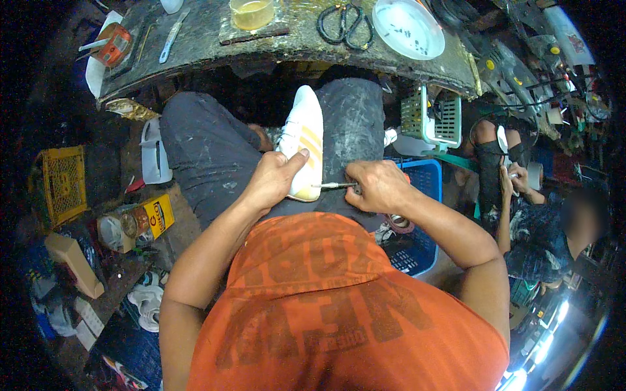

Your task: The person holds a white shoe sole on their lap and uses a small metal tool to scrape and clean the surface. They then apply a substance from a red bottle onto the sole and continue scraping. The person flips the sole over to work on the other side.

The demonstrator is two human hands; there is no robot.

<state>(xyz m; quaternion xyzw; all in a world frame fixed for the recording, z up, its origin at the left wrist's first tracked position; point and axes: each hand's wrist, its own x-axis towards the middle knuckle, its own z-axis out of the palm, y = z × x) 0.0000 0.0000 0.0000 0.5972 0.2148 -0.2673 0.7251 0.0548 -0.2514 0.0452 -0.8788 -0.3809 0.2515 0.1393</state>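
A white shoe (304,117) with pale orange stripes lies across my lap, its toe pointing away from me and its laces to the left. My left hand (270,177) is closed round its heel half, with the thumb across the striped side. My right hand (379,185) grips an awl (336,186), whose thin metal shaft reaches left to the shoe's heel. An orange bit, perhaps the handle's end, shows behind that hand. Whether the tip touches or enters the heel I cannot tell.
A worn workbench (195,64) ahead carries scissors (345,26), a white bowl (409,29), a cup of yellowish liquid (252,13), a knife (174,36) and an orange tin (114,44). A blue basket (427,186) stands by my right leg. Another person (541,228) works at right.
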